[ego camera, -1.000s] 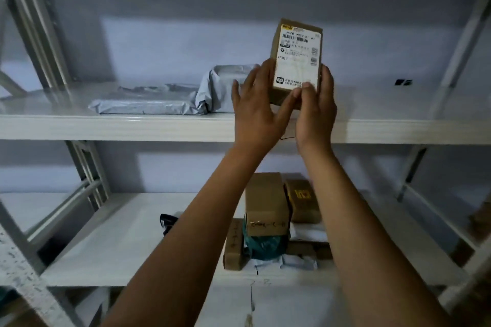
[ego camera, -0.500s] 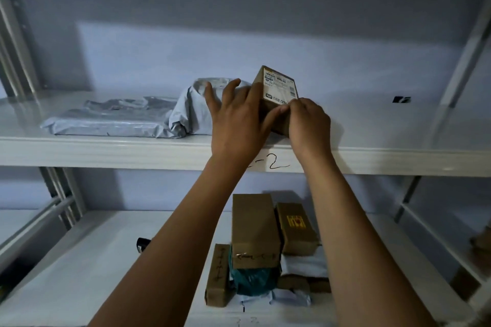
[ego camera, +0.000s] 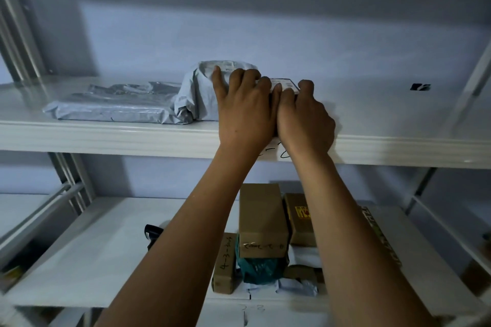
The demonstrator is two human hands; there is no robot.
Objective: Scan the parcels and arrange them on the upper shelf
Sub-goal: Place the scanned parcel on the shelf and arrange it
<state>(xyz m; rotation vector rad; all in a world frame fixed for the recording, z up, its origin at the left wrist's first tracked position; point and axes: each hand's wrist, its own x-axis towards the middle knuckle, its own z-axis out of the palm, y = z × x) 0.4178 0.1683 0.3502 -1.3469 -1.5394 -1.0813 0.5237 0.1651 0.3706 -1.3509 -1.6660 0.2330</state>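
Observation:
A small brown box with a white label point(ego camera: 285, 84) lies flat on the upper shelf point(ego camera: 106, 135), mostly hidden under my hands. My left hand point(ego camera: 245, 106) lies over its left side, fingers curled over the far edge beside a bulky grey mailer point(ego camera: 202, 93). My right hand point(ego camera: 304, 114) grips its right side, fingers curled on the label. A flat grey mailer point(ego camera: 111, 103) lies further left. On the lower shelf point(ego camera: 87, 260) sits a pile of parcels: a tall brown box point(ego camera: 261, 220), a box with a yellow label point(ego camera: 300, 218), a green bag point(ego camera: 259, 268).
A black scanner point(ego camera: 152, 233) lies on the lower shelf, left of the pile, partly behind my left forearm. Grey uprights point(ego camera: 16, 34) frame the rack at left and right. A small black mark point(ego camera: 419, 87) sits on the back wall at right.
The labelled box went from upright in the air down onto the upper shelf, tipping flat next to the bulky grey mailer. Both hands followed it down and now cover it.

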